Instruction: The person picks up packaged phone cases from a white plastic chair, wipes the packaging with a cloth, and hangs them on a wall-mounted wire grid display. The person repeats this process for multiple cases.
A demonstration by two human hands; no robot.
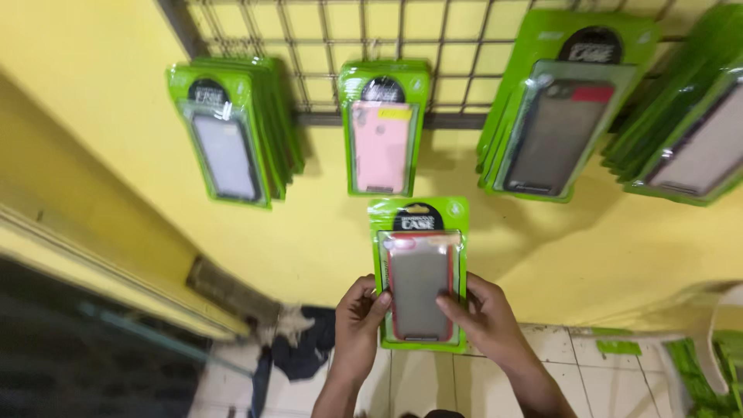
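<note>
1. Your left hand (357, 323) and right hand (484, 317) each close a grip on one long edge of the green phone-case package (419, 271), thumbs across its front, so it stays flat and facing you.
2. The package sits upright against the yellow wall (93, 93), below the wire grid rack (449, 46).
3. Directly above it hangs the pink-case package (381, 139); other green packages hang on both sides.

Both forearms rise from the bottom edge, bare, converging upward. The left hand (358, 325) is raised with fingers curled inward and the thumb angled toward the right hand. The right hand (484, 313) sits level with it, just apart, with its thumb stretched toward the left hand and its fingers wrapped behind.
</note>
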